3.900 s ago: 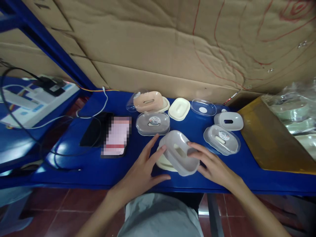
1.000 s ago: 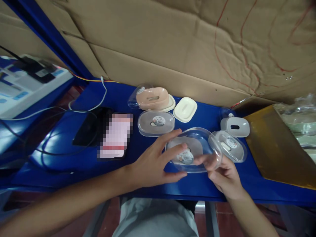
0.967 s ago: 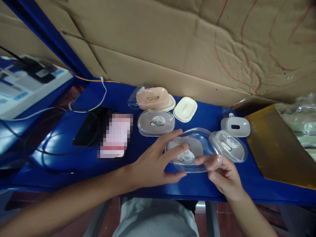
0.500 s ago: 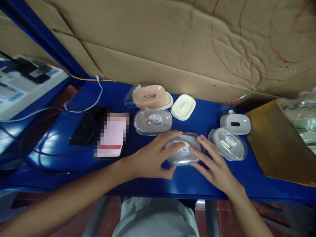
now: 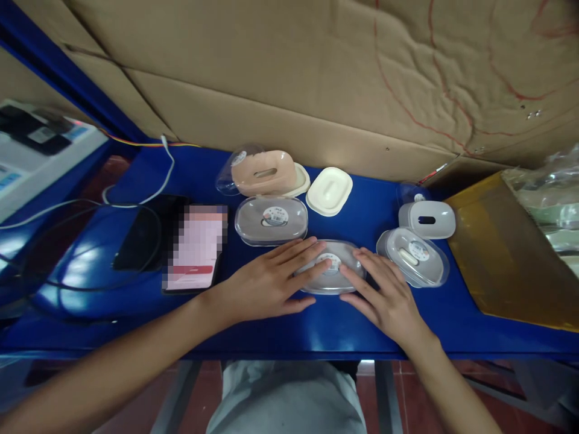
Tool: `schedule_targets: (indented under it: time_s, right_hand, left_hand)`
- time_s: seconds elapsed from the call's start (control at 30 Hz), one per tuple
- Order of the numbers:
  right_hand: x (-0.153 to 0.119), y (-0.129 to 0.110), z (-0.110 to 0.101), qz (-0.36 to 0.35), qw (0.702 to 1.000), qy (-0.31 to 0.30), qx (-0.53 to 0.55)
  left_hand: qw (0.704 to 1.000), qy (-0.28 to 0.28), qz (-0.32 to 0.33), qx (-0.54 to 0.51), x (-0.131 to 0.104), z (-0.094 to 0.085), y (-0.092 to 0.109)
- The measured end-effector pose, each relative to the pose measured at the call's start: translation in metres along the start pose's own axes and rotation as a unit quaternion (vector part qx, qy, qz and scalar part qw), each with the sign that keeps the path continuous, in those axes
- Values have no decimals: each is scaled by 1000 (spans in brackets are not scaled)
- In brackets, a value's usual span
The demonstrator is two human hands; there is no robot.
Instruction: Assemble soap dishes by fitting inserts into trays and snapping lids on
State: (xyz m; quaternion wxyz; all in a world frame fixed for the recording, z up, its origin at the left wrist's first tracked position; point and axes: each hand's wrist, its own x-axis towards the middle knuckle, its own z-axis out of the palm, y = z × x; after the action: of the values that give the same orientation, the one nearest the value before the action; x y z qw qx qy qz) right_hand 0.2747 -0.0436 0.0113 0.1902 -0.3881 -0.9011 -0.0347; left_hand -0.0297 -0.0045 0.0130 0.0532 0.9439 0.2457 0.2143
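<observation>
On the blue table lies an oval grey plastic box under a clear lid (image 5: 335, 282) with a round sticker. My left hand (image 5: 266, 278) rests its stretched fingertips on the lid's left side, thumb apart at the front. From the other side, my right hand (image 5: 389, 295) touches the lid with spread fingers. Neither hand is closed round the box. Just behind it sits a similar lidded grey box (image 5: 246, 223). To the right, another lidded grey box (image 5: 429, 266) sits tilted, near a grey slotted tray (image 5: 441, 220).
A peach slotted tray (image 5: 284, 169) and a cream dish (image 5: 330, 191) lie at the back. A phone (image 5: 196, 247) and cables (image 5: 169, 172) are on the left. On the right stands a taped cardboard box (image 5: 511, 271) beside wrapped goods (image 5: 556, 211). Cardboard (image 5: 271, 78) lines the back.
My left thumb and fingers have straightened out, and both hands have flattened over the lid. The box between them appears slightly lower and flat on the table. The whole view has shifted a little.
</observation>
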Motion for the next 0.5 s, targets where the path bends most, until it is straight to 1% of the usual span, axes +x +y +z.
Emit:
schedule_targets:
  time_s: [0.07,0.2,0.4,0.5]
  right_hand:
    - [0,-1,0,-2,1000,-3,-10]
    - [-1,-1,1,8,1000,-14,1]
    - [-4,7,6,38,994,-12,99]
    - [-4,9,6,47,992,-6,114]
  left_hand:
    - [1000,-15,6,12,-1,-1,-2]
    - [1000,-15,-2,0,-3,0,-4]
    - [998,-14,-20,-65,-4,5,-6]
    - [996,-18,-19,-80,-4,8,-6]
